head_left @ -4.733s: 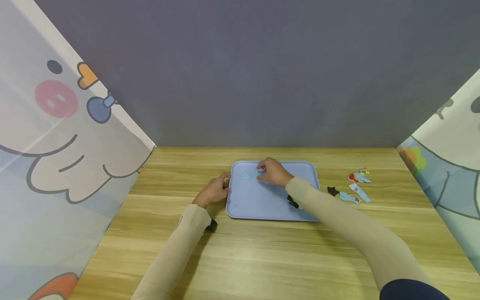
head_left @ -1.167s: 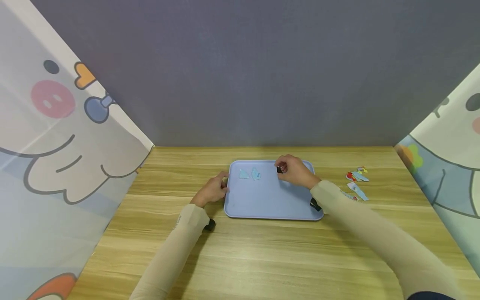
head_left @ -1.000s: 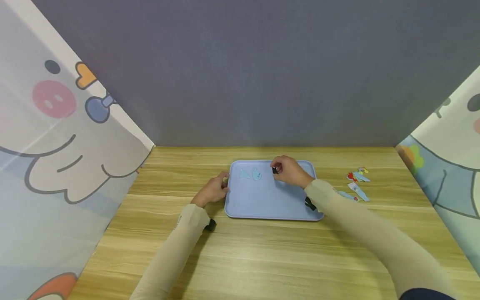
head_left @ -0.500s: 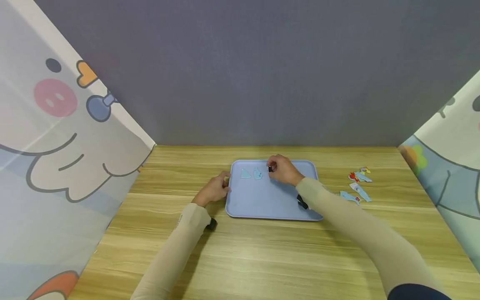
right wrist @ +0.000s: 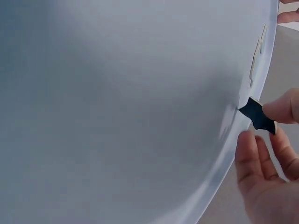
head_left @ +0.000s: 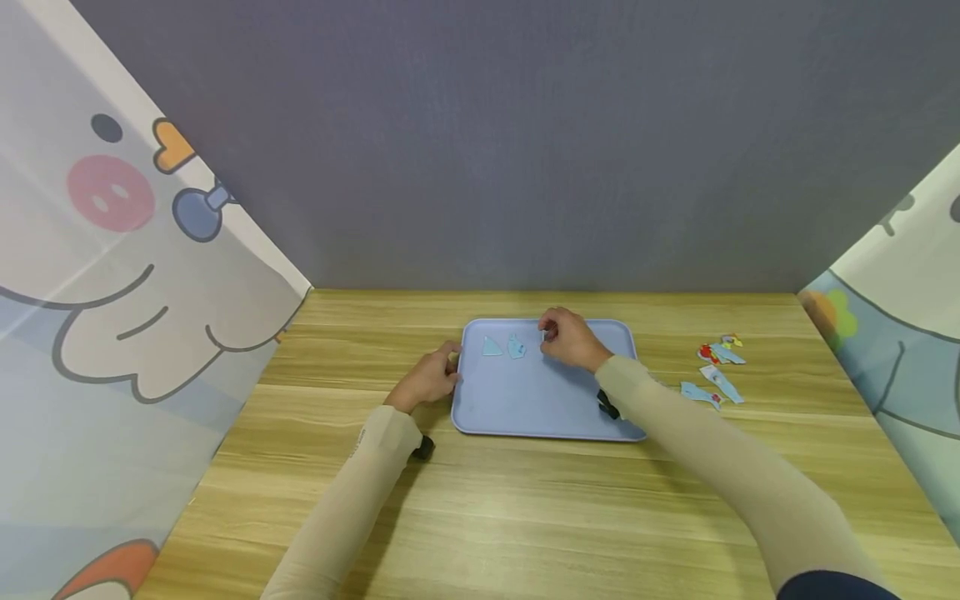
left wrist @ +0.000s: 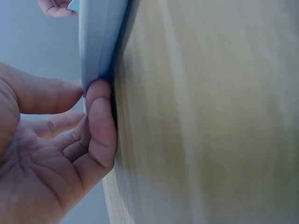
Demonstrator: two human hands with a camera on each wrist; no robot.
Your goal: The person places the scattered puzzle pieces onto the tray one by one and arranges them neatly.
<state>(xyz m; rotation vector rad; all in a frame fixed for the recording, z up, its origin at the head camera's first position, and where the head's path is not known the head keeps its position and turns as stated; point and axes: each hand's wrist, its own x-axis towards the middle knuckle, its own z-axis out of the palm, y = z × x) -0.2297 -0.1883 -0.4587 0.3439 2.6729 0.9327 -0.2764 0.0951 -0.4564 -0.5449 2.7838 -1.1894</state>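
My left hand grips the left rim of the pale blue tray; in the left wrist view its thumb lies on the inner side and curled fingers on the outer side. Over the tray's back part, my right hand pinches a small flat puzzle piece, dark on the face seen in the right wrist view, between thumb and finger. On the tray, to the left of that hand, lie a triangular light blue puzzle piece and a second light blue puzzle piece with a small print.
Right of the tray, several more puzzle pieces lie on the wooden table: a light blue one, a white-and-blue one and a small overlapping heap with red and yellow. A grey wall stands behind the table, with cartoon-printed panels at both sides.
The second light blue piece has been let go on the tray, and the dark piece taken from the right-hand group. My right hand has shifted left and turned that piece. My left hand stays put.
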